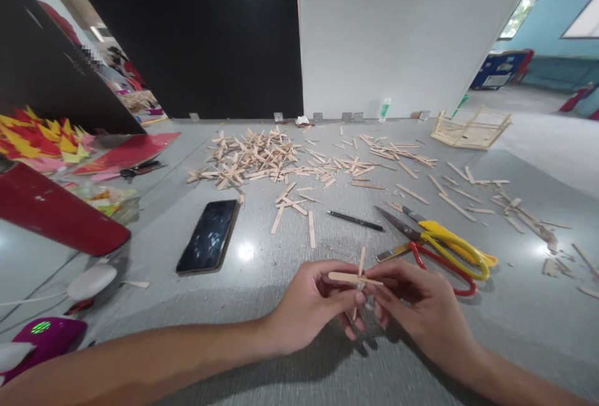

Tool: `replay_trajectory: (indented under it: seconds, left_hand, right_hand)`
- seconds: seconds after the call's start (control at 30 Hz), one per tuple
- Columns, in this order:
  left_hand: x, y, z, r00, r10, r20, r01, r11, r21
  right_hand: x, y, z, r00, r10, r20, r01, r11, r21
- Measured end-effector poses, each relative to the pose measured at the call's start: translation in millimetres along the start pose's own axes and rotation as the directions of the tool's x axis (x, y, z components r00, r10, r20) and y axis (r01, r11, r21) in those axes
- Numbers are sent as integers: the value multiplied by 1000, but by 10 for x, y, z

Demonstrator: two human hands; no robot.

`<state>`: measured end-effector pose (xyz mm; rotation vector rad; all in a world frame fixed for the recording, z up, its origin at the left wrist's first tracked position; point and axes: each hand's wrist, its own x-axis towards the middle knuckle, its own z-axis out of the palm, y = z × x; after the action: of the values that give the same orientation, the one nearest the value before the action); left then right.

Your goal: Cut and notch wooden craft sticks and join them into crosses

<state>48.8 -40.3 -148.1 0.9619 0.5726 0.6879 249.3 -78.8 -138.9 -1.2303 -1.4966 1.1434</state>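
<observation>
At the far left, red and yellow paper pieces (44, 138) lay above a red cylinder (65, 209). Below it were a white rounded object (92, 281) with a cord and a purple object (51, 343) showing green lights. A dark-screened phone (208, 236) lay flat on the grey table (262, 297), and beyond it a heap of flat wooden sticks (255, 156) spread rightward. The left hand (311, 306) gripped 2 crossed sticks (346, 277) between thumb and fingers, raised over the table's near part. A black pen (355, 221) lay just beyond them. A green-and-white tube (384, 110) stood by the pale panel. Scissors (412, 233), with 1 red and 1 yellow handle, lay open across a yellow cutter (430, 226). The right hand (416, 306) had its thumb and fingers closed on the crossing's right side. Farther right sat a stick frame (461, 142), then scattered sticks and scraps (526, 219).
</observation>
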Motion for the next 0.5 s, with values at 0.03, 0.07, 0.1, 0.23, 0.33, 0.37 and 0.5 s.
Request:
replay_trajectory:
  seconds: [0.03, 0.07, 0.1, 0.23, 0.33, 0.37, 0.5]
  left_hand:
    - [-2, 9, 2, 1000, 2, 6, -2, 1000, 5]
    - [-3, 15, 1, 1000, 3, 10, -3, 1000, 9]
    - [-3, 17, -1, 1000, 1, 13, -1, 1000, 14]
    - [-4, -2, -12, 1000, -15, 1, 15, 999, 44]
    - [-10, -20, -13, 999, -23, -28, 25, 997, 78]
    - [-13, -22, -10, 999, -23, -33, 26, 995, 92]
    - [-18, -17, 7, 998, -21, -53, 26, 995, 101]
  right_hand:
    - [6, 5, 4, 1000, 18, 0, -18, 1000, 9]
    - [13, 12, 12, 999, 39, 1, -39, 999, 27]
    - [19, 21, 21, 998, 61, 3, -61, 997, 50]
    - [29, 60, 79, 990, 133, 42, -137, 982, 128]
    - [21, 58, 126, 985, 160, 59, -167, 977, 131]
    - [20, 49, 138, 982, 176, 62, -183, 974, 135]
    - [28, -5, 158, 962, 263, 75, -272, 948, 164]
